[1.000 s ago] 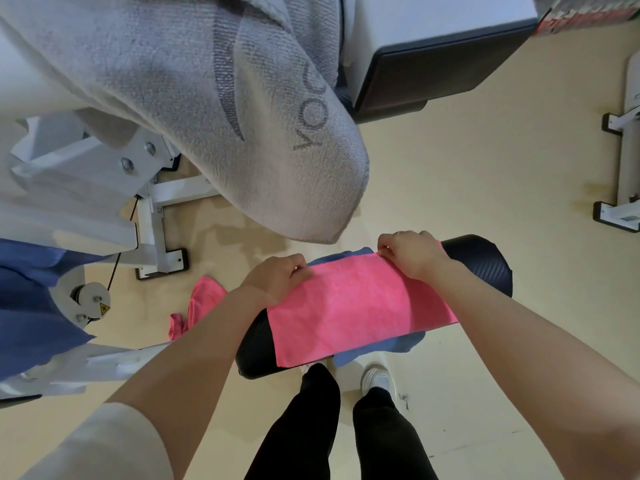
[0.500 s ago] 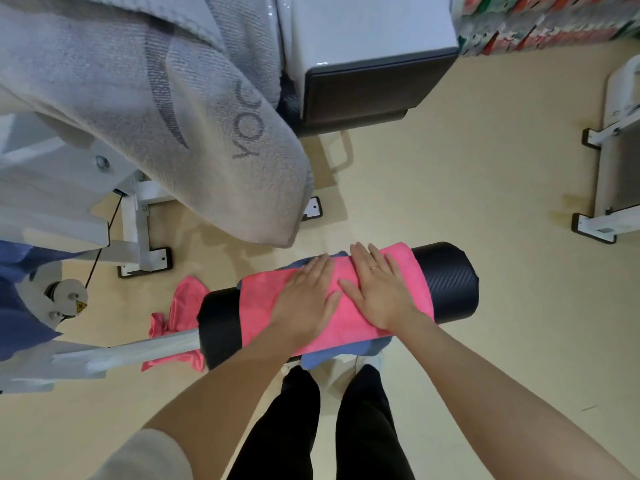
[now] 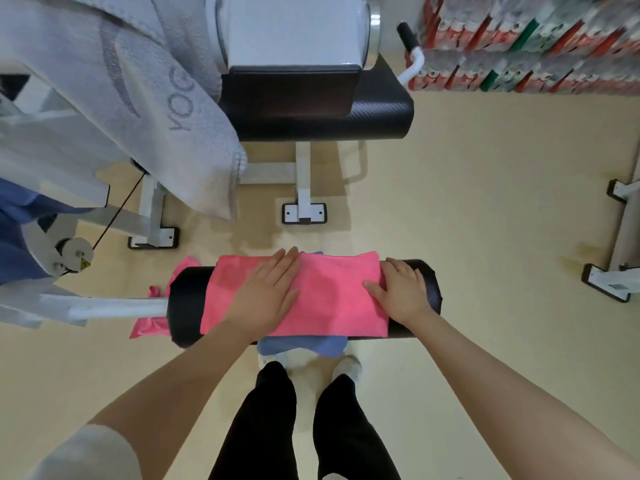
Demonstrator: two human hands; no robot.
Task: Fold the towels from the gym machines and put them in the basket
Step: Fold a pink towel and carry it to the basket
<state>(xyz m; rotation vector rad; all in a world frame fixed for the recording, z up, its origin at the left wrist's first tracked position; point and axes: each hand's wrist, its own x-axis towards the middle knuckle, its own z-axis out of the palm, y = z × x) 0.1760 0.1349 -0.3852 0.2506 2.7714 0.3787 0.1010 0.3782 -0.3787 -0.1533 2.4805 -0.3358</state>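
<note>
I see both hands flat, fingers straight, gripping nothing. Left hand (image 3: 266,292) and right hand (image 3: 401,292) press the folded pink towel (image 3: 329,296) on the black roller pad (image 3: 187,306), lower centre.

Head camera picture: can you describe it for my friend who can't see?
Two flat hands, left hand and right hand, press a folded pink towel onto a black roller pad. A blue towel lies beneath.

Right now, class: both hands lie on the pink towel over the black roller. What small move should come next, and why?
Probably fold it in half again: the pink towel lies flat across the roller pad, with the left hand and right hand pressing it smooth, open.
</note>
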